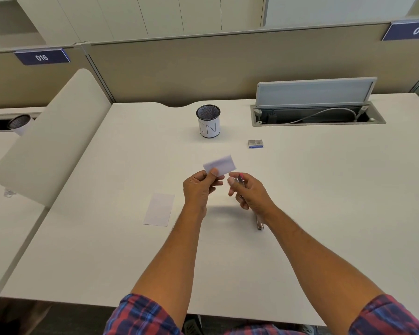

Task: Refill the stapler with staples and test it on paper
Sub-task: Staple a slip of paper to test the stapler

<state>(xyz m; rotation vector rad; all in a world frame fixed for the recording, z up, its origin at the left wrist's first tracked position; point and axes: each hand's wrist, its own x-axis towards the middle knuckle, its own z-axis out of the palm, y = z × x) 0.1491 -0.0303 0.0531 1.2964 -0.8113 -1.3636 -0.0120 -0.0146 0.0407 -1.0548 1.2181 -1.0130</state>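
Note:
My left hand (200,187) pinches a small white slip of paper (221,164) between thumb and fingers, held above the desk and blurred by motion. My right hand (248,192) grips a small stapler (240,180), of which only a metallic and pink tip shows between the fingers, just right of the paper. A thin metal piece (259,223) lies on the desk below my right wrist. A second white paper slip (159,209) lies flat on the desk to the left. A small blue staple box (255,143) sits farther back on the right.
A mesh pen cup (209,121) wrapped in white paper stands at the back centre of the white desk (107,238). An open cable hatch (317,114) with its lid raised is at the back right. A rounded divider (51,141) borders the desk on the left.

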